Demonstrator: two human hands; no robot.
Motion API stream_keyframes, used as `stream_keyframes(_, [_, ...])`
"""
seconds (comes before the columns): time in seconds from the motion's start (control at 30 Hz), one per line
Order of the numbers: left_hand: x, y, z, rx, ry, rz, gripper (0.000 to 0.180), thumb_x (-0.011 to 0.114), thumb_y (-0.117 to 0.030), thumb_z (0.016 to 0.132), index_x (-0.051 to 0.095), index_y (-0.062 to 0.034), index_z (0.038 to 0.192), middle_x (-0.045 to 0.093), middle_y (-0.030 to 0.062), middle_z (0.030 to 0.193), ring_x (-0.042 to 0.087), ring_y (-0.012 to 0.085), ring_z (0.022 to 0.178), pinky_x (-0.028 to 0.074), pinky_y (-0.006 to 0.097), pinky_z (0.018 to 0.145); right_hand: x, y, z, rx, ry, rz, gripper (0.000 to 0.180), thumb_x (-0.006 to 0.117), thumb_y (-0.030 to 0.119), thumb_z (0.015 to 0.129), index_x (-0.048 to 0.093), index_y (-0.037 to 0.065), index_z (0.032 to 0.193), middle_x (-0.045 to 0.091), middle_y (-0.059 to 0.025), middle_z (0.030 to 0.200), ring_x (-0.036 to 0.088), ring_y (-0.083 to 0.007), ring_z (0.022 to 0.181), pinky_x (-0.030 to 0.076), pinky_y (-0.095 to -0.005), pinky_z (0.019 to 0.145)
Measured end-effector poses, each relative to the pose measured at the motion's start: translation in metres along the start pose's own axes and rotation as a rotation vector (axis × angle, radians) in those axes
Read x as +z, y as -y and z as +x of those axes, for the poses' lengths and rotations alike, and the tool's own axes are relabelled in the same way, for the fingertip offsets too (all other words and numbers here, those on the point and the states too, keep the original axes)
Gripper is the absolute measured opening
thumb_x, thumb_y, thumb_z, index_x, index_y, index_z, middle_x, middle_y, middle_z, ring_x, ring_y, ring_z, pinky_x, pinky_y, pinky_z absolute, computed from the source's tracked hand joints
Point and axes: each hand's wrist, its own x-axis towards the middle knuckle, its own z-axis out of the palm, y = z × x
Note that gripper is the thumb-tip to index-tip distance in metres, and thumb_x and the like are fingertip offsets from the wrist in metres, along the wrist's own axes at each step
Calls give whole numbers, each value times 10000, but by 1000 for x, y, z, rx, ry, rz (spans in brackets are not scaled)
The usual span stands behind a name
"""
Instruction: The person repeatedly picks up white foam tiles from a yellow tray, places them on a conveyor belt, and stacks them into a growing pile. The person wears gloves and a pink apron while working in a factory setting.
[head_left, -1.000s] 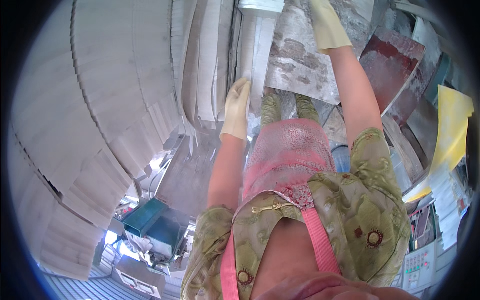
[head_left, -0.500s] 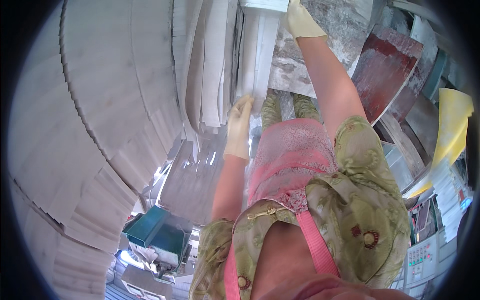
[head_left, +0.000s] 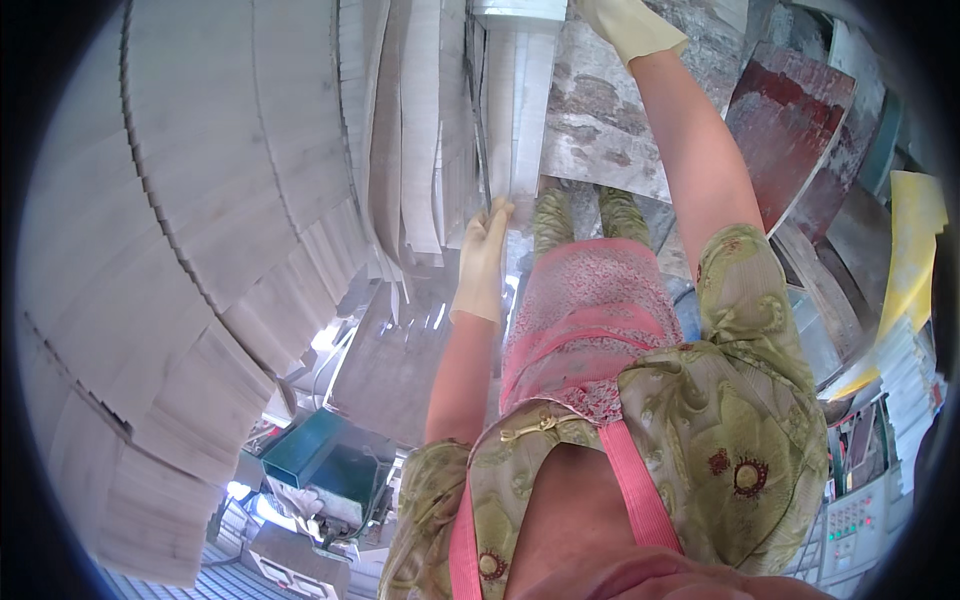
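Both of my hands wear cream gloves. My left hand (head_left: 481,262) is at the near end of a stack of long, pale, thin sheets (head_left: 518,120). Its fingers are stretched out with the tips against or very close to the stack's corner, and I cannot make out a grip. My right hand (head_left: 632,28) reaches to the top edge of the view, beside the far end of the same stack. Its fingertips are cut off or hidden there. Beneath my right forearm lies a worn, blotchy grey-white board (head_left: 610,125).
Tall stacks of pale sheets (head_left: 200,150) fill the left side. A reddish worn board (head_left: 785,125) leans at the right, near a yellow sheet (head_left: 912,250). A green machine (head_left: 330,465) stands at lower left, and a control panel with buttons (head_left: 850,530) at lower right.
My right hand and forearm have shifted slightly up and to the right. The left hand stays by the stack's near end, its fingers a little more apart. The whole view has shifted slightly.
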Motion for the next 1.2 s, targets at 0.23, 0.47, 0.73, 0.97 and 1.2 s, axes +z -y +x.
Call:
stream_keyframes(0.23, [-12,28,-2,23,21,-15,587,651,-373,988,538,61,1366,627,108,1287,572,192,1229,404,325,1066,-67,-92,-128,290,95,53,776,545,569,974,420,42,1531,460,-168,1564,453,-289,1431,382,-396,1149])
stream_keyframes(0.47, [-28,56,2,38,-9,264,608,681,-363,958,551,73,1362,653,118,1219,589,183,1140,433,314,991,-140,-252,-335,121,574,-667,411,586,416,938,699,70,1129,695,-241,1132,667,-399,1019,525,-457,844])
stream_keyframes(0.73, [-21,76,-21,108,22,477,597,673,-324,957,547,96,1363,630,217,1331,601,281,1255,450,369,1067,-181,-227,-366,616,296,96,464,524,407,1010,694,-22,961,743,-147,827,701,-235,797,528,-402,760])
stream_keyframes(0.97, [-24,72,-9,310,78,420,485,675,-265,942,608,25,1325,697,164,1211,668,232,1104,514,347,936,-196,-137,-378,502,12,293,388,499,356,1054,640,-3,1093,692,-110,706,637,-210,632,506,-354,649])
stream_keyframes(1.2, [-48,69,-26,330,149,183,554,665,-331,942,585,61,1325,671,170,1228,623,235,1176,472,350,1010,-208,-149,-492,577,-250,62,389,515,391,1049,690,51,980,619,-98,581,574,-204,488,451,-382,480])
